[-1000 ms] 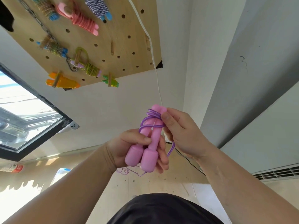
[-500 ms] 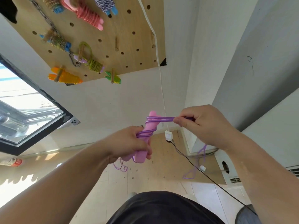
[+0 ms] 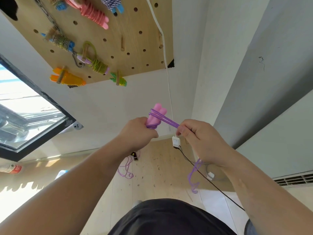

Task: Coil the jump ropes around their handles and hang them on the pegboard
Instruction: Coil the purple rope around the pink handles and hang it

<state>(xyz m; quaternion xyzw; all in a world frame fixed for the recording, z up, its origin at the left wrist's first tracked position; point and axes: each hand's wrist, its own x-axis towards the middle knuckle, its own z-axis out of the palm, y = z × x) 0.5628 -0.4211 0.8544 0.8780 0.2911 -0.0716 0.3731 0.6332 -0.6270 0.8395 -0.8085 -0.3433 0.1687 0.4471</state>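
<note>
Closer to the pink handles (image 3: 157,108) now, the right hand (image 3: 199,141) pinches the taut purple rope (image 3: 169,120) just beside them, while the left hand (image 3: 138,133) grips them.

I see bright daylight glaring through the window (image 3: 25,116), wide-angle bending at the edges, slightly soft detail.

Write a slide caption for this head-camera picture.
Left hand grips pink handles while right hand holds purple rope taut beneath the pegboard.

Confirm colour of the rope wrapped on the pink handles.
Purple rope, seen best in the head view, pulled taut by the right hand.
</note>
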